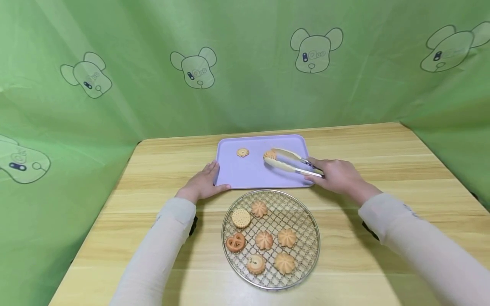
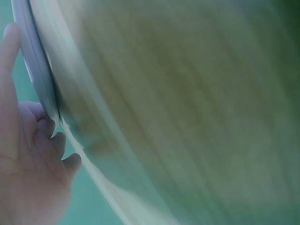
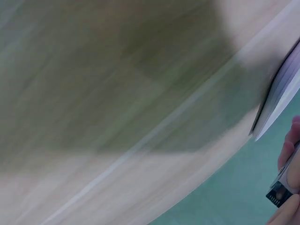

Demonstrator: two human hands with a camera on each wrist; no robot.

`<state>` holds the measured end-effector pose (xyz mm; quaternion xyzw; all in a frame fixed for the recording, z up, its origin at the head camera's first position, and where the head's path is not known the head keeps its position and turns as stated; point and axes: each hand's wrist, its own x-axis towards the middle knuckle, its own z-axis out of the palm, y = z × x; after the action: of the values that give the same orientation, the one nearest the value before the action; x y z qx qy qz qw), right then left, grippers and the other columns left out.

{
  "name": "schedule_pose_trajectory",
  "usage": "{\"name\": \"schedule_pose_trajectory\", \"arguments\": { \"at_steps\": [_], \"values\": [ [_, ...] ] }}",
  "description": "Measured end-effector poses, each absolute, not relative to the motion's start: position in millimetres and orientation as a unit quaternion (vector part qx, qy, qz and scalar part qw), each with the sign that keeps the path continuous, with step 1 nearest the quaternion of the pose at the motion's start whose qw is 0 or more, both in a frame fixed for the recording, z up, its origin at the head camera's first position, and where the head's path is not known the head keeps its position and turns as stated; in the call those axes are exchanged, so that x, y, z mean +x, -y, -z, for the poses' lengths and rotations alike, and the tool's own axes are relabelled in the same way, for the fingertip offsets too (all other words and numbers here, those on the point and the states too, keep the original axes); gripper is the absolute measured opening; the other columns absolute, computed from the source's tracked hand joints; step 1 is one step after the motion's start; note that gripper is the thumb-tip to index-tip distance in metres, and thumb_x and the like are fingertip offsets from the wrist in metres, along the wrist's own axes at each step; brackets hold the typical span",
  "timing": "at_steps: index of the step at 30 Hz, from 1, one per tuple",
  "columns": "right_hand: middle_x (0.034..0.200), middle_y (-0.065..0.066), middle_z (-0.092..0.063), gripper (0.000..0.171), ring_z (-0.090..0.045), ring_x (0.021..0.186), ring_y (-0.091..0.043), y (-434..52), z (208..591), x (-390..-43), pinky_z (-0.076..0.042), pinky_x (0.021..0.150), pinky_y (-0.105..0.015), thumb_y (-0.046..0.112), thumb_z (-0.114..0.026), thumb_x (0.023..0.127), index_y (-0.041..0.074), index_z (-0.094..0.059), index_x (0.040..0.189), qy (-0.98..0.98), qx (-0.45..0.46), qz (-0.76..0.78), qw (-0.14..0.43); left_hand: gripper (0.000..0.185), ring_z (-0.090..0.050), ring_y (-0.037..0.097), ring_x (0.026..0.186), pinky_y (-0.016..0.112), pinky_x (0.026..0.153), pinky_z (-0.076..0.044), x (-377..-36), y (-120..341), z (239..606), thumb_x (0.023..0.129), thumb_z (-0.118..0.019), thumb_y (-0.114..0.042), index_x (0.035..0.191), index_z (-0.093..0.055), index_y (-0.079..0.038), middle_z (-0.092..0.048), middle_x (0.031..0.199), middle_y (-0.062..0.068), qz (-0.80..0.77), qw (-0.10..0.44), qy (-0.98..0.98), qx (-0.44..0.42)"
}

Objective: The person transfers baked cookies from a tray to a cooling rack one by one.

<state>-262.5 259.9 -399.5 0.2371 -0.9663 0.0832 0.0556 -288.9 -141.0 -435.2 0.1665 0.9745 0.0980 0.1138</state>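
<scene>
My right hand grips a pair of tongs with pale tips and dark handles. The tips lie on either side of a swirled cookie over the lavender tray; whether they touch it cannot be told. Left of it on the tray is a flower-shaped cookie. At the tray's near left corner rests my left hand, fingers along the side and thumb by the front edge. The left wrist view shows that hand against the tray's edge. In the right wrist view, the tongs' dark end shows at the hand.
A round wire rack stands in front of the tray, holding several cookies, among them a pretzel-shaped one and a round one. The wooden table ends at a green curtain behind and at both sides.
</scene>
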Motion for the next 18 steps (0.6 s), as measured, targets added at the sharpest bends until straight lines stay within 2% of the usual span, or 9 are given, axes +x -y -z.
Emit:
{"name": "schedule_pose_trajectory", "arguments": {
  "at_steps": [2,9,18],
  "values": [
    [0.115,-0.027,-0.062,0.066,-0.064,0.089,-0.042,-264.1,398.9,-260.5,-0.051,0.076,-0.056,0.046,-0.062,0.090,0.003,-0.048,0.139,0.964,0.246,-0.085,0.057,0.100,-0.006,0.026,0.144,0.040,0.115,-0.013,-289.1,141.2,435.3,0.087,-0.044,-0.070,0.152,-0.009,-0.003,-0.002,0.158,0.010,-0.096,0.114,-0.975,0.166],
    [0.104,-0.021,-0.068,0.062,-0.063,0.066,-0.025,-278.7,399.6,-255.5,-0.054,0.066,-0.049,0.041,-0.068,0.086,0.004,-0.055,0.134,0.951,0.285,-0.088,0.083,0.099,-0.005,0.027,0.144,0.040,0.115,-0.013,-289.6,141.6,436.2,0.087,-0.044,-0.069,0.152,-0.010,-0.003,-0.002,0.158,0.010,-0.099,0.115,-0.974,0.168],
    [0.098,-0.015,-0.070,0.060,-0.060,0.063,-0.017,-291.7,399.6,-247.2,-0.055,0.062,-0.044,0.040,-0.072,0.083,0.006,-0.059,0.130,0.938,0.322,-0.086,0.095,0.099,-0.005,0.027,0.144,0.040,0.115,-0.013,-289.2,141.7,437.1,0.088,-0.044,-0.069,0.152,-0.010,-0.002,-0.002,0.158,0.011,-0.100,0.115,-0.974,0.170]
  ]
}}
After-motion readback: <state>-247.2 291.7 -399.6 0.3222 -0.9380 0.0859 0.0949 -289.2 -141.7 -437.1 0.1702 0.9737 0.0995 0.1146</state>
